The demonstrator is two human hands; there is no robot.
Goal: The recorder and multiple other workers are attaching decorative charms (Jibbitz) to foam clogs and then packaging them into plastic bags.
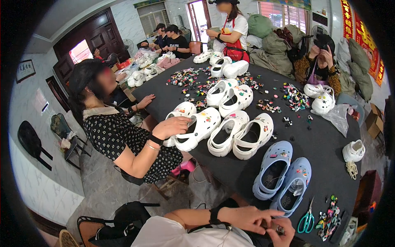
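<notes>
So the left hand (243,218) and right hand (282,233) are close together at the near edge, fingers curled in toward each other. Both grips look pinched, but I honestly can't tell if there's anything between the fingertips. If it's a small charm, I'd pinch it by the rim with one hand and sort out its back with the other, keeping the wrists low so a drop lands on the counter (319,166).

The light-blue clogs (279,155) sit just beyond, toes pointing away, charms on both uppers. My guess is they're being decorated, so I'd brace each upper from inside and push straight into the hole, not at an angle.

The teal-handled scissors (306,221) lie open just right of the hands, so watch those blades when reaching across to the charm pile (329,218). The white clogs (253,136) are farther off, out of elbow range.
</notes>
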